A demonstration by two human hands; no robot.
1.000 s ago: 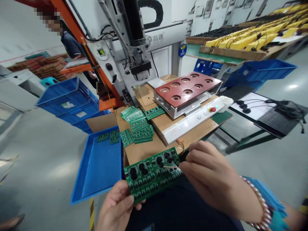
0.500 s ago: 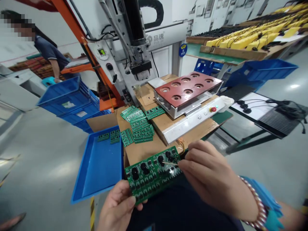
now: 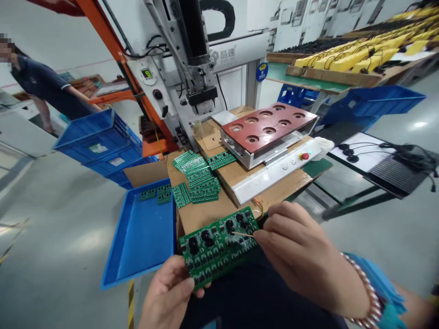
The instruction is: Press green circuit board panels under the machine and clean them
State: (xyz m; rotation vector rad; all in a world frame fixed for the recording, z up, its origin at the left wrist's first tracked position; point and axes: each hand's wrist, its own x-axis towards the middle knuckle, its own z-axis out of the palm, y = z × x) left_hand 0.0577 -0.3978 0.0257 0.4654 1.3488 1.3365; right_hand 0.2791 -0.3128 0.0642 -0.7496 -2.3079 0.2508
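Evidently, in the head view, we find both hands engaged. We record the left hand (image 3: pixel 171 290) closed on the near left corner of a green circuit board (image 3: pixel 219 249), thumb across the face and fingers beneath. From that grip the board extends to the right and away, tilted, its component side up. Along its far edge we count four dark, glossy clusters (image 3: pixel 206 238).

We note the right hand (image 3: pixel 298 256) at the board's right end, thumb and fingers pinched on a thin, pale stick (image 3: pixel 243 234). The stick points left over the board, its tip at the third cluster from the left; whether it touches, we cannot tell. The board lies to the left of this hand, close to the fingertips.

Beyond the held board we observe a brown work surface (image 3: pixel 206 214) with a loose, overlapping pile of green boards (image 3: pixel 200 178). Left of it stands a blue tray (image 3: pixel 144 237) with several small boards (image 3: pixel 163 193) at its far end. Farther right we see a red plate (image 3: pixel 269 125) with round recesses. At the far left we note a co-worker (image 3: pixel 48 87) beside stacked blue crates (image 3: pixel 91 137).
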